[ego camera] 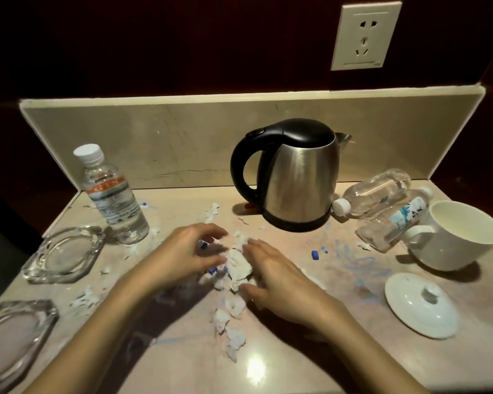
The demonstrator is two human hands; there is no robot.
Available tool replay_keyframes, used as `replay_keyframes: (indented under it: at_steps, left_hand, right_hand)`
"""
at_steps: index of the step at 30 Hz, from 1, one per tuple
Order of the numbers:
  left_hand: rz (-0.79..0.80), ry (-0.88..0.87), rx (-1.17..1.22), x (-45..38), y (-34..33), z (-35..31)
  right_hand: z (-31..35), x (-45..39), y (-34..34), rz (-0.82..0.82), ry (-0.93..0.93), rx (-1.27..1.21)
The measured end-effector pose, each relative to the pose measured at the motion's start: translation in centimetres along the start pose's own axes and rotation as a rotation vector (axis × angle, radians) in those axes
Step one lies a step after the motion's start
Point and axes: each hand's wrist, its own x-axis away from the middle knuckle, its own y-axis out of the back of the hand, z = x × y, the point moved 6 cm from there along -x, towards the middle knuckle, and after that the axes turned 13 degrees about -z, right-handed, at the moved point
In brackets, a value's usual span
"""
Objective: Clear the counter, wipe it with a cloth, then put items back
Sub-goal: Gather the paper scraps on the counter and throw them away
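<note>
**Clearing stage: gathering scraps at the table's centre**

Your left hand (187, 253) and right hand (279, 280) meet over the middle of the table (310, 351), fingers loosely curled around a crumpled white wad (239, 265) that lies between them; whether either hand actually pinches it cannot be told. Judged from the layout, the task is barely begun: nothing is cleared, no wiping is done, and no cloth is identifiable. A trail of white paper scraps (231, 325) runs toward you, small blue bits (314, 254) lie right of the hands, and blue scribble marks (362, 265) stain the surface. Still to be removed: the kettle (293, 177) behind the hands, 1 upright bottle (111, 194) at left, 2 toppled bottles (382, 206) beside the white cup (461, 237), the lid (419, 305), and 2 glass ashtrays (66, 254) along the left edge. These crowd every side and will obstruct any wiping stroke.
</note>
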Motion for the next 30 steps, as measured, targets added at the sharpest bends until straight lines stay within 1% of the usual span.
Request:
replay_keyframes:
  at_steps: [3,4,6,8,10,12,14,16,18,20,23,24,27,30]
  left_hand:
    - [-0.042,0.134,-0.144,0.1,2.2,3.9]
    - [-0.026,0.177,-0.187,0.2,2.3,5.0]
    - [0.040,0.209,-0.221,0.5,1.4,6.1]
    - [0.103,0.201,-0.207,0.9,-0.5,5.8]
    - [0.109,0.147,-0.170,1.0,-2.2,4.7]
    - [0.121,0.082,-0.095,1.1,-3.6,2.9]
    - [0.166,0.029,0.013,1.3,-4.7,1.1]
    - [0.202,-0.025,0.082,1.7,-5.2,-0.6]
    - [0.206,-0.033,0.151,2.1,-4.8,-1.3]
    - [0.165,-0.021,0.188,2.2,-3.3,-0.7]
    - [0.096,0.026,0.177,2.6,-0.1,1.9]
    - [0.077,0.035,0.144,2.8,1.0,2.9]
    - [0.014,-0.012,-0.095,3.9,4.2,5.6]
    - [0.021,0.042,-0.139,5.0,5.9,8.1]
  right_hand:
    - [-0.7,-0.1,1.9,-0.051,-0.014,0.017]
    - [-1.2,0.0,2.6,-0.065,-0.028,0.019]
    - [-2.4,0.6,4.2,-0.102,-0.072,0.012]
    - [-4.0,1.5,5.5,-0.133,-0.142,0.046]
    - [-5.9,2.2,6.0,-0.146,-0.238,0.086]
    - [-7.1,2.6,5.6,-0.145,-0.319,0.081]
    - [-7.4,2.6,4.3,-0.115,-0.350,0.044]
    - [-6.8,2.2,2.9,-0.091,-0.338,0.018]
    - [-5.5,1.6,1.7,-0.090,-0.306,-0.033]
    - [-3.6,0.9,0.7,-0.078,-0.253,-0.091]
    - [-0.8,0.0,-0.6,-0.036,-0.164,-0.169]
    - [0.0,-0.2,-0.7,-0.029,-0.128,-0.186]
    - [0.7,-0.4,0.6,-0.048,-0.060,-0.223]
    - [-1.2,0.2,3.8,-0.102,-0.101,-0.215]
